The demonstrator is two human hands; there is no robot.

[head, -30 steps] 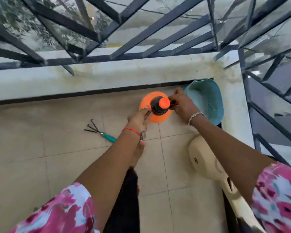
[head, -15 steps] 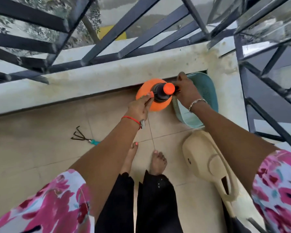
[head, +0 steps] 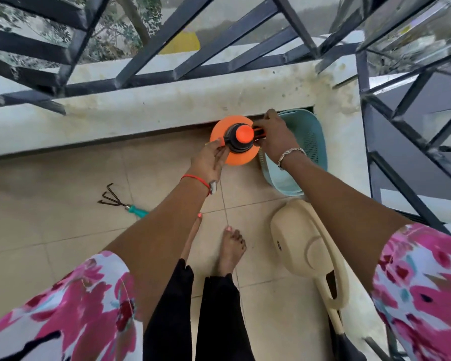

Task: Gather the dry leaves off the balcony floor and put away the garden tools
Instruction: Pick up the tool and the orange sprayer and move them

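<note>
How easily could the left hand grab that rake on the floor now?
Probably not at once: the left hand holds the orange sprayer with the right hand. The rake lies on bare tile with nothing across it, so once freed, likely yes.

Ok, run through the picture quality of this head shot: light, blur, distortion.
Head view: soft, even daylight, no hard shadows on the floor tiles; the wide lens bows the ledge and splays the railing bars; the left hand, right hand and orange sprayer are fairly sharp, so is the hand rake; the sleeves at the bottom corners loom large.
</note>
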